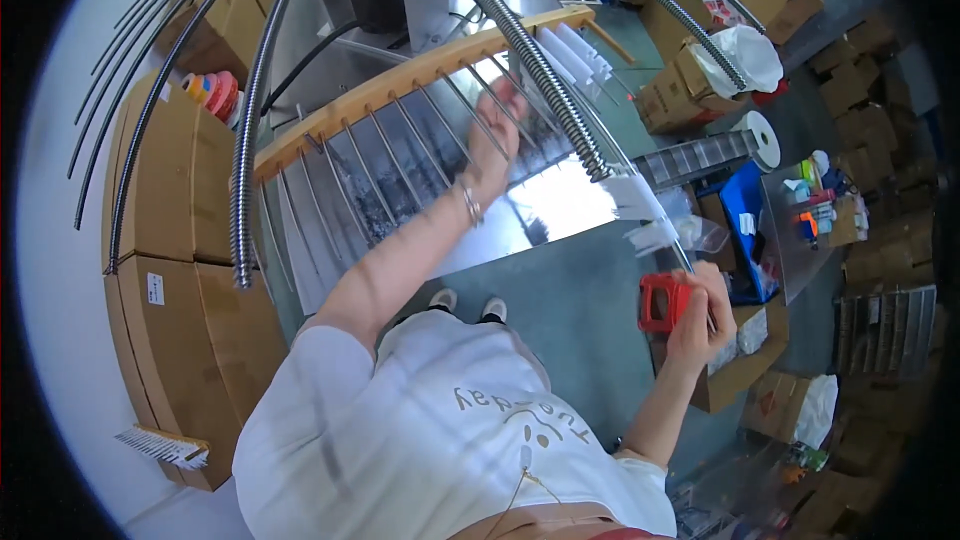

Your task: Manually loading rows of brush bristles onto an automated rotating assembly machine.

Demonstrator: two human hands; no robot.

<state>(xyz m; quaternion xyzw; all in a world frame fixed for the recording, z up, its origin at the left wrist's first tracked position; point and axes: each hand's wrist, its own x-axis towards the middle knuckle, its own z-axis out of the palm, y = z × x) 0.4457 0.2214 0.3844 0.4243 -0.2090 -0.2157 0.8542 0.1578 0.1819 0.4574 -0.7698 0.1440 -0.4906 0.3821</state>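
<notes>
While the right hand (703,314) is curled round a thin, straight, silvery metal rod (684,257) beside a red square-framed piece (649,306), the left hand (497,122) is among slim grey metal bars (363,168) below a pale wooden rail (350,112), opening and hold indeterminable.

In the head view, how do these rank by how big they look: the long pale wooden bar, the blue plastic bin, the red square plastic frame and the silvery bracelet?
Largest to smallest:
1. Long pale wooden bar
2. Blue plastic bin
3. Red square plastic frame
4. Silvery bracelet
</notes>
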